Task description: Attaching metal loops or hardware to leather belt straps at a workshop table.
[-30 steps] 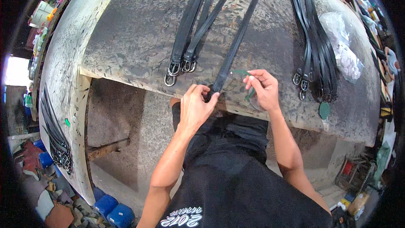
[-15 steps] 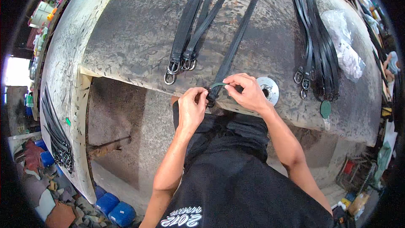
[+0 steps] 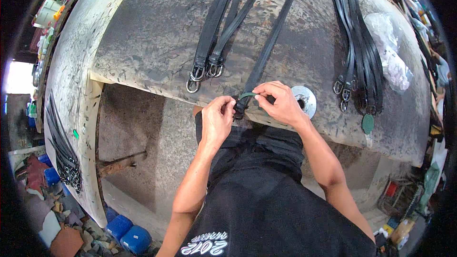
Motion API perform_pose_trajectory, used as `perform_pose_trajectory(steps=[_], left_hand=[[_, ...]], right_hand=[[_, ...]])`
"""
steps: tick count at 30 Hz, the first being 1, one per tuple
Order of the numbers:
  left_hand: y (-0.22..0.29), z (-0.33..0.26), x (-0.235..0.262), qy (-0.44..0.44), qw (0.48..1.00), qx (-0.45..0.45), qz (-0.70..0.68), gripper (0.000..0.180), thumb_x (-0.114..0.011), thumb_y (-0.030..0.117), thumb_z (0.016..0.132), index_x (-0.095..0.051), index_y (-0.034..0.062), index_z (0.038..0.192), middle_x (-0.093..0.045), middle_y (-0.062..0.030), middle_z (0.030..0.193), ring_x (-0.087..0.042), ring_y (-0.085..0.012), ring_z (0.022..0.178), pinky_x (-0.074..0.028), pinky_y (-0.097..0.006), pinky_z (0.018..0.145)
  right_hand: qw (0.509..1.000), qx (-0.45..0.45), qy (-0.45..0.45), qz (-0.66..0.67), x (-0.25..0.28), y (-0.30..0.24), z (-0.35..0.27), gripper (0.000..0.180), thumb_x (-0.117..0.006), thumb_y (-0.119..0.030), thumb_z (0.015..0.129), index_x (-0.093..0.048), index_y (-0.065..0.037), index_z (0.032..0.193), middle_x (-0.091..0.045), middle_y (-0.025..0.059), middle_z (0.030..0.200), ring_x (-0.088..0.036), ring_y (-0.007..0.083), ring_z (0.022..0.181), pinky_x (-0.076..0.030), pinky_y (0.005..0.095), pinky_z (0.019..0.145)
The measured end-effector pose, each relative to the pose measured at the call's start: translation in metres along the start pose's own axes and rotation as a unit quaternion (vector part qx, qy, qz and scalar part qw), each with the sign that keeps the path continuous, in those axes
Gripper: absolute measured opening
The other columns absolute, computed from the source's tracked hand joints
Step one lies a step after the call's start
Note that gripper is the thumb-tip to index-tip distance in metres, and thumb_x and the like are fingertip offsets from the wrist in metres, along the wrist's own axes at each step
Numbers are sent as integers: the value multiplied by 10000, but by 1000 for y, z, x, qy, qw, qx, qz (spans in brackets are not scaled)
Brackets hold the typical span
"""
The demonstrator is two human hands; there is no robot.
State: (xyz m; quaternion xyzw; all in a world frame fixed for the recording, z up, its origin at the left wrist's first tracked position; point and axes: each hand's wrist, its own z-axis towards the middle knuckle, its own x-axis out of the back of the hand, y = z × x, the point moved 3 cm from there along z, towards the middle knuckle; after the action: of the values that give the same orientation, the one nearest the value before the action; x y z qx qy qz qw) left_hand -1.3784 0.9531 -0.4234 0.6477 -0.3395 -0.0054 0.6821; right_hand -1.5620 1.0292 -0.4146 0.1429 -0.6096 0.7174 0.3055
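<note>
One black strap (image 3: pixel 271 43), lengthwise away.

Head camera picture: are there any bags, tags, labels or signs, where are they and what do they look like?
Clear plastic bag: crumpled, whitish, on the right side of the worn grey table, beside the black straps.
Green tag: small, oval, at the near end of those straps.
White print: on the person's black shirt, bottom edge.
No screens or signs can be made out.

A long black strap (image 3: pixel 271 43) lies flat, running away from the hands — its near end pinched between them at the bench edge, with a small green loop (image 3: pixel 246 95) arching above that end.
</note>
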Motion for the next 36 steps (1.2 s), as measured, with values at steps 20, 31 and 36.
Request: perform_pose_trajectory(steps=[20,31,36], left_hand=[[17,-9,-10,-73,934,-304,171,339,-729,-22,715,-702,90,1034,-529,-102,1030,-569,-245,814,-502,-351,723],[10,-6,-10,-17,962,-270,46,125,-681,-57,778,-624,-11,880,-595,-136,969,-614,-321,879,-505,-389,758],[0,-12,-6,11,959,-280,47,154,-677,-89,766,-627,-8,886,-658,-134,974,-625,-311,909,-511,-377,782]], right_hand=[[960,-137,135,206,17,23,-38,115,-612,-3,887,-638,30,994,-696,53,807,-601,61,643,-471,222,581],[959,-155,134,195,16,20,-43,112,-636,-12,868,-657,22,973,-705,77,843,-621,72,679,-480,242,585],[978,-112,109,140,2,3,-42,140,-683,-17,811,-677,6,950,-690,106,871,-665,169,769,-511,280,655]])
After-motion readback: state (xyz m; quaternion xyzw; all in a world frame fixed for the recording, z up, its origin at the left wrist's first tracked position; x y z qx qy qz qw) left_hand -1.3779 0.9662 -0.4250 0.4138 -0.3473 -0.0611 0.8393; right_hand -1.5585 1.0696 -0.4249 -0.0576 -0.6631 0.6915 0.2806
